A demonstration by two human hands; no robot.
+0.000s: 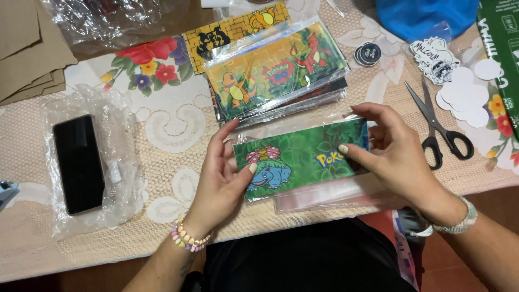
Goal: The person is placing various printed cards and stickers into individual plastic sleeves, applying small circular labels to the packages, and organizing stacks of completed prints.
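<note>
Pinching a green card [303, 157] in a clear sleeve [324, 190] at the table's near edge, both hands share it; left hand [224, 173] grips its left end, thumb on top, fingers closed behind; right hand [392, 151] clamps the right end likewise; a card stack [275, 70] lies just beyond; scissors [439, 124] to the right, phone [78, 162] on plastic far left.

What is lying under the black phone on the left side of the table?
The black phone lies on a crumpled clear plastic bag, spread over the lace tablecloth. What is directly beneath the phone is covered.
</note>
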